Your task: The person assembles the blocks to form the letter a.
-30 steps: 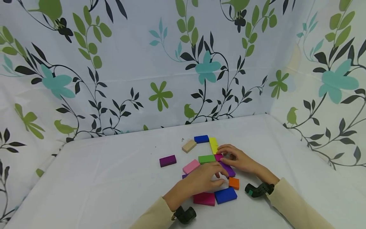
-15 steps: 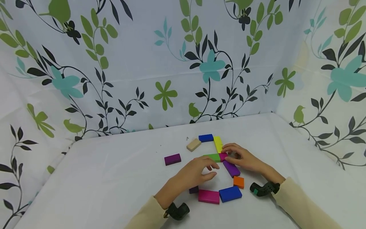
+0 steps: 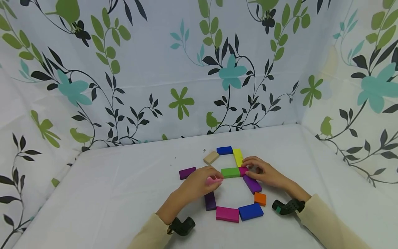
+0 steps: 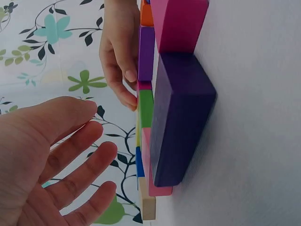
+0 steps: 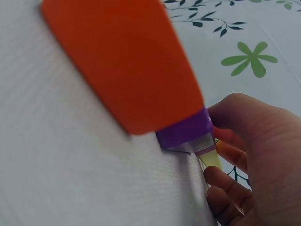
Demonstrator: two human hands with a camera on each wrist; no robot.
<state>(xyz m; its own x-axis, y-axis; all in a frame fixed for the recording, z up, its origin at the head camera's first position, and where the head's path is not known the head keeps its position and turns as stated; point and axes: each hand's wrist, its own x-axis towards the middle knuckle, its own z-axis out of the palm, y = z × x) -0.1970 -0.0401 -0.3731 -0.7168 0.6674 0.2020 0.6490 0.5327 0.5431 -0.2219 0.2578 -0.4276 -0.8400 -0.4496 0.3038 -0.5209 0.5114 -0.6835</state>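
Note:
My left hand (image 3: 199,181) hovers with loosely bent fingers over a light pink block (image 3: 213,180). In the left wrist view its fingers (image 4: 89,157) hold nothing, and the pink block (image 4: 160,190) lies on the table. Close below that hand is a dark purple block (image 3: 210,201). My right hand (image 3: 264,173) rests on the table, thumb and fingertips pinching a small magenta block (image 3: 243,171). That block sits between a green block (image 3: 230,173), a yellow block (image 3: 238,157) and a violet block (image 3: 252,184). The right wrist view shows its curled fingers (image 5: 228,188) beside the violet block.
An orange block (image 3: 259,199), a blue block (image 3: 250,211) and a magenta-pink block (image 3: 227,214) continue the loop of blocks. Farther back lie another blue block (image 3: 224,150), a plain wooden block (image 3: 211,157) and a plum block (image 3: 187,173). Patterned cloth (image 3: 140,69) rises behind the white table.
My left hand has moved left, from in front of the green block to above the light pink one. The right hand stays at the magenta block. The head view has shifted slightly.

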